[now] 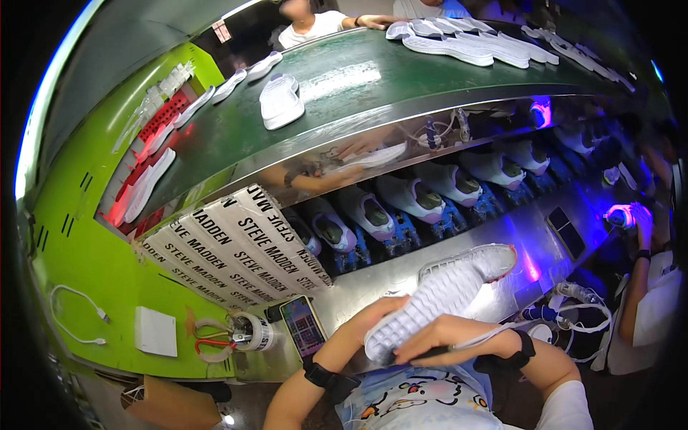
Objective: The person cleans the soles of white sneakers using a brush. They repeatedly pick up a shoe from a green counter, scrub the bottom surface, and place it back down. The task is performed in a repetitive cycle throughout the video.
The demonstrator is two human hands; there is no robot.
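I hold a white shoe (448,290) sole-up over a metal bench (523,236), its textured white sole facing me and the toe pointing up and right. My left hand (369,319) grips its heel end from below. My right hand (448,337) lies across the heel end and pinches a thin dark pen-like tool (430,352) against the sole edge. Black bands sit on both of my wrists.
A row of white shoes on lasts (412,201) runs along the lower conveyor. White soles (466,43) and a shoe (281,102) lie on the green belt above. A phone (304,326), a tape roll (247,331), printed paper (236,247), and other people's hands at right (641,222) and far side (376,21).
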